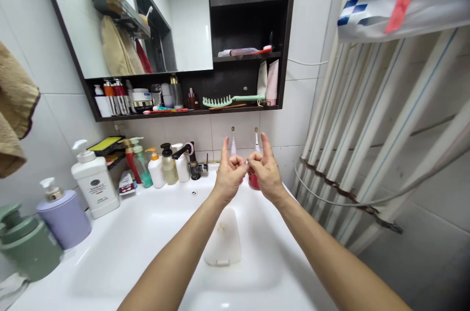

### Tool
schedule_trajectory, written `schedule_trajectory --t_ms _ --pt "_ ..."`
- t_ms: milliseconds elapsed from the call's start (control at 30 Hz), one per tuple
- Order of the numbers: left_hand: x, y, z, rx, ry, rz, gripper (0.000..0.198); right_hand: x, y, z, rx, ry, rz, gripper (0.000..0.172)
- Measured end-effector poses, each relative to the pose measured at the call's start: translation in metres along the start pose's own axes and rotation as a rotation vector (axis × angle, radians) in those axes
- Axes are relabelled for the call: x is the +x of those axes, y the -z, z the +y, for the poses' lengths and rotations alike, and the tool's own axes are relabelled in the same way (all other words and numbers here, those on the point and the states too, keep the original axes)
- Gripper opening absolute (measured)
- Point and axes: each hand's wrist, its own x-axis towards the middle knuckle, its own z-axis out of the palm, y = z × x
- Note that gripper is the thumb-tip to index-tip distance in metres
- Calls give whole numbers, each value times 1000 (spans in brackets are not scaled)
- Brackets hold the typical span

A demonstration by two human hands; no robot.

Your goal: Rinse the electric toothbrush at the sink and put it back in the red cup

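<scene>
My left hand (230,174) and my right hand (266,169) are raised over the far side of the white sink (139,232). Each index finger points up, while the other fingers curl in and the thumbs meet in the middle. I see nothing held in either hand. Just behind them stand two electric toothbrushes, a left one (233,145) and a right one (256,140), their lower parts hidden by my fingers. Part of a red cup (254,182) shows beneath my right hand.
A black faucet (194,164) stands left of the hands, beside several pump bottles (169,164). A pale rectangular cover (223,247) lies in the basin. Above hangs a dark mirror cabinet (235,78) holding a green hairbrush (220,101). White pipes (370,120) line the right wall.
</scene>
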Motion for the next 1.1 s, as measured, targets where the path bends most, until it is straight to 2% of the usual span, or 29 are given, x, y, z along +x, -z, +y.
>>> schedule_trajectory --t_ms 133,233,400,500,600,667,767,833,933,1100 --pt "-2 4 5 -94 160 63 34 -3 0 -1 -59 -114 114 30" --pt "0 7 9 -129 329 19 52 1 1 3 -141 -155 145 44" --pt "3 7 3 -67 452 -65 57 12 5 24 -401 -207 221 49" --pt "3 8 -13 -7 529 -68 57 17 18 45 -616 -238 289 44" --pt "3 10 -33 58 615 -41 54 17 39 70 -814 -275 356 17" --pt "3 11 -47 95 661 12 47 14 52 85 -907 -327 374 21" --pt "4 9 -63 179 723 78 34 11 64 103 -977 -402 323 29" --pt "5 7 -70 255 730 109 25 10 69 108 -998 -428 279 27" --pt "11 1 -75 358 655 179 16 5 74 104 -1029 -433 240 24" --pt "28 -12 -74 503 370 304 4 -22 75 78 -1081 -378 157 21"
